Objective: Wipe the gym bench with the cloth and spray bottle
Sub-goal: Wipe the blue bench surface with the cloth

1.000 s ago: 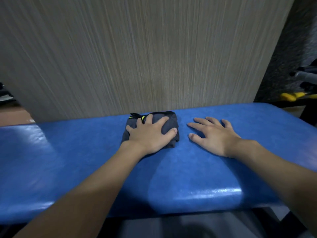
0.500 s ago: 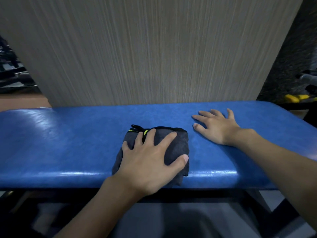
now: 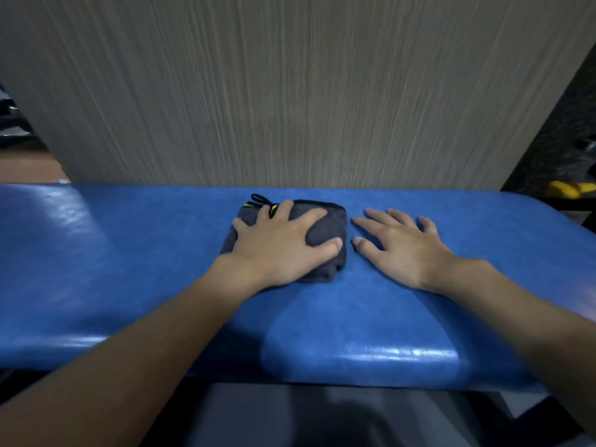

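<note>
cloth (image 3: 322,232) looks soft, light, prob bunches | left grip (image 3: 280,250) spread flat pressing its top, good hold | right grip (image 3: 403,250) flat on desk (image 3: 113,269), empty

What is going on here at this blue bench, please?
A person is bent over a blue gym bench to wipe it. The left hand presses flat, fingers spread, on a folded dark grey cloth lying toward the bench's far edge. The right hand rests flat on the bare padding just beside the cloth and holds nothing.
</note>
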Action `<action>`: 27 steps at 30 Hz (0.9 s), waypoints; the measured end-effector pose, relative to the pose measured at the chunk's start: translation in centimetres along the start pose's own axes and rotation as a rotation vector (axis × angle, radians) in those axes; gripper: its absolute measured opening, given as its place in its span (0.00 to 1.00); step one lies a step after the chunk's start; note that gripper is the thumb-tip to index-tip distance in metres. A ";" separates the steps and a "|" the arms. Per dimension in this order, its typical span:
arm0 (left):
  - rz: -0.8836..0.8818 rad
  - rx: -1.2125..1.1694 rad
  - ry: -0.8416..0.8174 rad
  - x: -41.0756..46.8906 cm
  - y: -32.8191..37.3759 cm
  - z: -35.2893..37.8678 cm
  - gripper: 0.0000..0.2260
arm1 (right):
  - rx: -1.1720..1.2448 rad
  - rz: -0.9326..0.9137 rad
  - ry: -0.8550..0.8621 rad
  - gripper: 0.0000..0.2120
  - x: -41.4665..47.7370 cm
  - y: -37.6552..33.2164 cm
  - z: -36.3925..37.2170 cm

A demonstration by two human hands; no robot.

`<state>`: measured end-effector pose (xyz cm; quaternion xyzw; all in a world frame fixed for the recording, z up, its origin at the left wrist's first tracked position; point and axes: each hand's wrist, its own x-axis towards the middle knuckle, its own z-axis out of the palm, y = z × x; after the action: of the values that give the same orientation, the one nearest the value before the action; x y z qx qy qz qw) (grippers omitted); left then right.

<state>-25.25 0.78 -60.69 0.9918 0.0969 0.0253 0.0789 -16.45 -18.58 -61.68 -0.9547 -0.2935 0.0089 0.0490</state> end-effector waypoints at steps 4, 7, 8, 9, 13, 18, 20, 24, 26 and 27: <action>-0.030 -0.013 0.009 5.9 -0.8 -0.1 0.30 | 0.012 -0.007 0.003 0.28 -0.1 0.0 0.0; -0.058 -0.020 -0.005 9.1 -0.8 -0.4 0.30 | 0.026 -0.009 0.008 0.28 -0.2 0.1 0.1; -0.067 -0.023 -0.010 9.8 -0.8 -0.5 0.30 | 0.031 -0.008 0.011 0.28 -0.2 0.1 0.1; -0.075 -0.023 -0.013 10.3 -0.8 -0.6 0.30 | 0.036 -0.007 0.012 0.28 -0.1 0.1 0.0; -0.060 -0.010 0.002 9.6 -0.9 -0.2 0.30 | 0.051 -0.006 0.012 0.28 -0.1 0.1 0.0; -0.041 -0.006 0.005 5.6 -0.6 -0.1 0.28 | 0.068 0.003 0.013 0.28 -0.1 0.2 0.0; -0.026 0.002 0.002 3.1 -0.5 -0.1 0.28 | 0.069 0.008 0.010 0.28 -0.2 0.1 0.0; -0.016 0.018 0.017 -3.0 -0.2 0.0 0.30 | 0.071 0.015 0.019 0.27 -0.4 0.0 -0.2; -0.014 0.024 0.030 -6.0 0.2 -0.1 0.30 | 0.081 0.016 0.027 0.27 -0.6 -0.1 -0.2; -0.013 0.033 0.035 -7.4 0.3 -0.1 0.29 | 0.083 0.015 0.026 0.26 -0.7 -0.1 -0.3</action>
<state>-32.40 -0.97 -60.81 0.9918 0.1051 0.0405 0.0609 -17.10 -18.87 -61.38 -0.9540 -0.2851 0.0088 0.0922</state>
